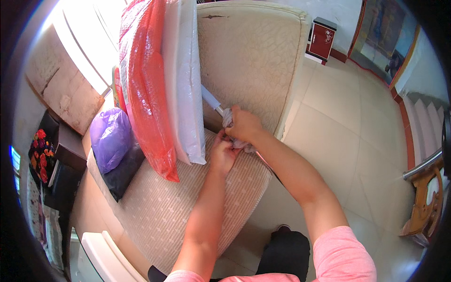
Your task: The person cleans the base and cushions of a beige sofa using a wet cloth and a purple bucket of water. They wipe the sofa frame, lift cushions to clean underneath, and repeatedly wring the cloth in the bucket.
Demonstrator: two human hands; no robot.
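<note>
My right hand (244,126) is closed around a crumpled greyish plastic or cloth bundle (227,118) at the end of a pale blue and silver pole (210,98). Just below it, my left hand (224,152) pinches the lower part of the same bundle. Both hands are above a beige patterned mattress or cushioned seat (169,204). To their left, a white plastic-wrapped package (188,88) and a red plastic-wrapped one (144,88) stand side by side. The pole's far end is hidden behind the white package.
A beige padded panel (253,56) stands upright beyond my hands. A purple plastic bag (110,139) lies on a black bag (125,176) at the left. A small red cabinet (321,40) stands by the wall, and wooden furniture (424,201) is at the right. Tiled floor (327,123) spans the right side.
</note>
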